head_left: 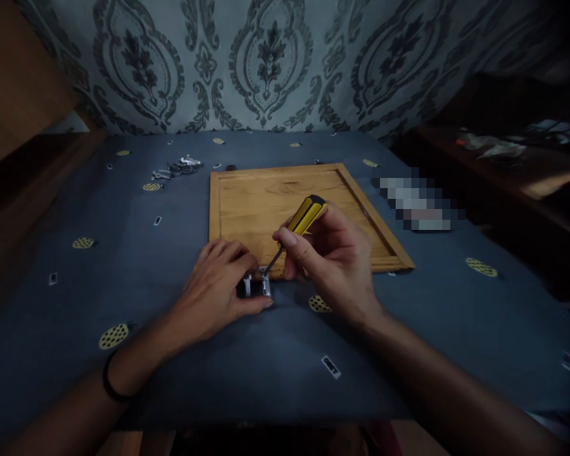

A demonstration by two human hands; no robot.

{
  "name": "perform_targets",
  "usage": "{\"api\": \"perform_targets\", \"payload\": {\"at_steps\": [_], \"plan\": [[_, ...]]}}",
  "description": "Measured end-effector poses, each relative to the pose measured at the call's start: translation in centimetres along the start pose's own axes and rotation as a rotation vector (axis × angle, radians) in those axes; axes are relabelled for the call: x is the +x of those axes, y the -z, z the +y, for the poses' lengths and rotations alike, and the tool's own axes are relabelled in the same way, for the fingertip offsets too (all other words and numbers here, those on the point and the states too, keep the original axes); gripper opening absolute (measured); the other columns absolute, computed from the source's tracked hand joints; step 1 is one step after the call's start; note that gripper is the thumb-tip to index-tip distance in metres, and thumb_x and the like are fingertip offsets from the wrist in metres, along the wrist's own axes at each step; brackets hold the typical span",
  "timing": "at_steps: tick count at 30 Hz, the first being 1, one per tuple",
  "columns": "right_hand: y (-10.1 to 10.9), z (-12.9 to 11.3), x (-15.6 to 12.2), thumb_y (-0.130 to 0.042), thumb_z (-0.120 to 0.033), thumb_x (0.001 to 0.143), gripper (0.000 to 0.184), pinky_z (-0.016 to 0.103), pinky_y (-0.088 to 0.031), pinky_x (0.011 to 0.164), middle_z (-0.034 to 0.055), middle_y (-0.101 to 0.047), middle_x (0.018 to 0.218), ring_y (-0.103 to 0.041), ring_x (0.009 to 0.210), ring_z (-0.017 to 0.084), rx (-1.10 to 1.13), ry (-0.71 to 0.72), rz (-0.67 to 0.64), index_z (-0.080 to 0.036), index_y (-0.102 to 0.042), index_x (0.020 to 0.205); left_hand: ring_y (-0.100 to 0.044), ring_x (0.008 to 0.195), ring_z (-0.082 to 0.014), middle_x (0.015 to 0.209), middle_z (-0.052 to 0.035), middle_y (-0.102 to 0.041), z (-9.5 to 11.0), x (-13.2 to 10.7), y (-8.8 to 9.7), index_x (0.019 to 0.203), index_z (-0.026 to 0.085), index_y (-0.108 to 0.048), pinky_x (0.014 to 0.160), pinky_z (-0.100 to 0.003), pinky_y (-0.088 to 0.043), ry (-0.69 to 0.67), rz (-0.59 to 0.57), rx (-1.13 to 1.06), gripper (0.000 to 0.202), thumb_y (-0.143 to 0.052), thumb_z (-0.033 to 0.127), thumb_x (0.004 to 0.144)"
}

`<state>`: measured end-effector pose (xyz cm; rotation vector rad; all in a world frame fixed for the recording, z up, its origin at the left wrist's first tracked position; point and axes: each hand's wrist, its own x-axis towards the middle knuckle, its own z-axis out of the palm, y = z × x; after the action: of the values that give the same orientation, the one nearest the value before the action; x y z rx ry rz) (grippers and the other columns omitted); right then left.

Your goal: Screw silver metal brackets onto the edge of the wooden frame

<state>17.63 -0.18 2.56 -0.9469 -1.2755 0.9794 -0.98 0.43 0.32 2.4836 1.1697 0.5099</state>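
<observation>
A wooden framed panel (261, 209), like a cabinet door, lies flat on the cloth. At its near edge is a small silver metal hinge (265, 284). My left hand (218, 278) grips the hinge between thumb and fingers, and its fingertips rest over the panel's near left corner. A screwdriver (306, 215) with a yellow and black handle slants down through my right hand (339, 259), which is closed around it. The screwdriver's tip meets the hinge near the panel edge; whether it sits in a screw is too small to tell.
Several metal hinges or fittings (183, 166) lie in a small pile at the back left. A blurred-out object (415, 202) is to the panel's right. Blue patterned cloth (161, 392) covers the surface. Wooden furniture (23, 82) stands at left, and a dark shelf (498, 171) at right.
</observation>
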Motion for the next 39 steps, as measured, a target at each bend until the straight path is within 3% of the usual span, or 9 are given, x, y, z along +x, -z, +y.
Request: {"api": "perform_targets", "payload": {"at_steps": [6, 10, 20, 22, 26, 30, 34, 39], "plan": [[0.2, -0.4, -0.1, -0.078, -0.051, 0.086, 0.034, 0.024, -0.054, 0.046, -0.0030, -0.068, 0.073, -0.063, 0.048, 0.010, -0.037, -0.028, -0.135, -0.024, -0.071, 0.105, -0.059, 0.107, -0.0265, 0.108, -0.0038, -0.065, 0.2, 0.2, 0.1, 0.097, 0.021, -0.067, 0.098, -0.044, -0.045, -0.012, 0.004, 0.024, 0.032, -0.085, 0.042, 0.080], [0.4, -0.3, 0.0, -0.076, -0.049, 0.089, 0.031, 0.023, -0.054, 0.045, -0.0021, -0.069, 0.071, -0.064, 0.049, 0.011, -0.022, -0.042, -0.185, -0.022, -0.072, 0.103, -0.059, 0.110, -0.0274, 0.110, -0.0038, -0.066, 0.3, 0.2, 0.2, 0.097, 0.022, -0.067, 0.101, -0.046, -0.045, -0.007, -0.004, 0.016, 0.031, -0.084, 0.041, 0.080], [0.2, -0.8, 0.0, -0.089, -0.044, 0.076, 0.034, 0.020, -0.048, 0.041, -0.0051, -0.065, 0.064, -0.056, 0.043, 0.007, -0.040, -0.008, -0.117, -0.021, -0.065, 0.076, -0.059, 0.110, -0.0284, 0.110, -0.0052, -0.066, 0.2, 0.2, 0.3, 0.103, 0.021, -0.071, 0.102, -0.048, -0.045, 0.001, -0.033, 0.036, 0.034, -0.085, 0.042, 0.080], [0.3, -0.8, 0.0, -0.090, -0.042, 0.075, 0.033, 0.020, -0.049, 0.042, -0.0049, -0.066, 0.067, -0.058, 0.045, 0.008, -0.012, -0.015, -0.130, -0.021, -0.065, 0.078, -0.060, 0.109, -0.0281, 0.110, -0.0053, -0.066, 0.2, 0.3, 0.3, 0.103, 0.021, -0.070, 0.101, -0.048, -0.045, 0.001, -0.033, 0.039, 0.035, -0.085, 0.043, 0.080], [0.5, -1.1, -0.1, -0.085, -0.043, 0.081, 0.029, 0.022, -0.054, 0.047, -0.0008, -0.073, 0.087, -0.063, 0.051, 0.008, -0.040, -0.026, -0.176, -0.023, -0.072, 0.099, -0.060, 0.110, -0.0293, 0.109, -0.0064, -0.066, 0.3, 0.3, 0.3, 0.102, 0.020, -0.070, 0.101, -0.048, -0.045, 0.003, -0.039, 0.035, 0.035, -0.086, 0.042, 0.080], [0.4, -1.2, -0.1, -0.082, -0.046, 0.084, 0.026, 0.022, -0.052, 0.046, -0.0022, -0.069, 0.073, -0.062, 0.049, 0.009, -0.080, -0.026, -0.215, -0.021, -0.073, 0.089, -0.059, 0.110, -0.0297, 0.110, -0.0064, -0.066, 0.2, 0.2, 0.2, 0.103, 0.020, -0.070, 0.103, -0.049, -0.045, 0.004, -0.023, 0.026, 0.036, -0.086, 0.042, 0.079], [0.1, -1.2, 0.0, -0.090, -0.043, 0.075, 0.033, 0.021, -0.049, 0.041, -0.0060, -0.061, 0.060, -0.058, 0.044, 0.009, -0.055, -0.037, -0.186, -0.021, -0.066, 0.076, -0.059, 0.110, -0.0292, 0.111, -0.0064, -0.066, 0.1, 0.1, 0.1, 0.102, 0.020, -0.070, 0.102, -0.048, -0.045, 0.009, -0.024, 0.020, 0.037, -0.087, 0.043, 0.078], [0.0, -2.5, -0.1, -0.087, -0.045, 0.079, 0.029, 0.022, -0.047, 0.036, -0.0016, -0.072, 0.082, -0.055, 0.042, 0.007, -0.065, 0.078, 0.018, -0.023, -0.067, 0.082, -0.059, 0.105, -0.0273, 0.105, -0.0048, -0.065, 0.0, 0.1, 0.0, 0.097, 0.019, -0.069, 0.098, -0.045, -0.046, -0.032, 0.007, 0.030, 0.037, -0.086, 0.047, 0.079]]}}
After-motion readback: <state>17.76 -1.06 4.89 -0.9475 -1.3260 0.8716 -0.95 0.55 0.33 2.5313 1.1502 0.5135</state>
